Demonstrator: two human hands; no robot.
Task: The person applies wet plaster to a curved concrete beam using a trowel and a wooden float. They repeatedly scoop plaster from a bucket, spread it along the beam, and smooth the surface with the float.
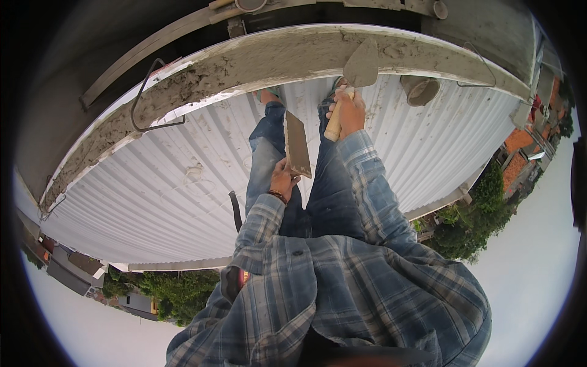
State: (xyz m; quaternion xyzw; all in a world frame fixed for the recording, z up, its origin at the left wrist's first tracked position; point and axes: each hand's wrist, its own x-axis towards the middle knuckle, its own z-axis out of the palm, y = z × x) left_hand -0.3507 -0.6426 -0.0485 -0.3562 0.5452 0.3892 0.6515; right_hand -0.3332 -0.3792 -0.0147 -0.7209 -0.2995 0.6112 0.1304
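Two hands: both busy, each closed on a plastering tool above a white ridged roof (153, 202).
Far left: a bent wire loop (153, 101) stands out of the wet mortar ledge (244, 64), which curves across the far side of the scene from left to right.
Left hand (282, 180): fingers wrapped tight around the near end of a flat float board (298, 145); a dark band sits at the wrist.
Float board: held tilted, long axis running from the hand toward the ledge, its far end stopping short of the mortar.
Legs: blue jeans (330, 189) run between the two hands toward the ledge, feet partly hidden beneath it.
Right hand (350, 112): fingers clamped on the pale wooden handle (334, 125) of a trowel (361, 64).
Trowel: blade lies flat on the mortar, straight ahead of the fingers and farther out; long axis points from the hand across the ledge, tip toward the far edge.
Nearer hand: the right one is well closer to the ledge than the left, blade touching the mortar.
Right of the trowel: a round pipe end (420, 90) pokes out under the ledge, and another wire loop (480, 64) rises beyond it.
Far right: orange tiled rooftops (518, 150) and green trees (477, 220) lie below.
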